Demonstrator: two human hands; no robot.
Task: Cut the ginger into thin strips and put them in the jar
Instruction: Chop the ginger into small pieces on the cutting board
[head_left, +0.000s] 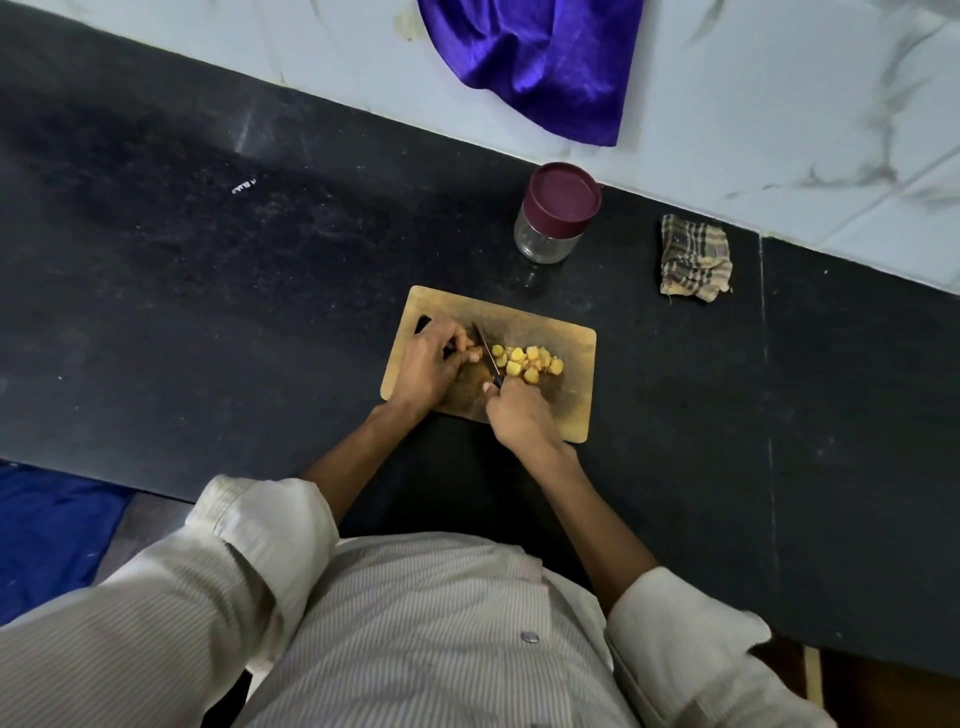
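R hand (519, 415) grips knife (487, 353), L hand (431, 364) pinches ginger (470, 353)

I'm looking at a home kitchen. A dark stone counter (208, 291) meets a marble-tiled wall (779, 104). A wooden cutting board (519, 312) sits near its front edge.

One head-worn wide-angle view looks steeply down over the person's shirt front onto the dark tabletop (208, 312), with the cutting board (550, 332) near mid-frame, wall tiles along the top.

Both hands (431, 364) (514, 415) curled, close together
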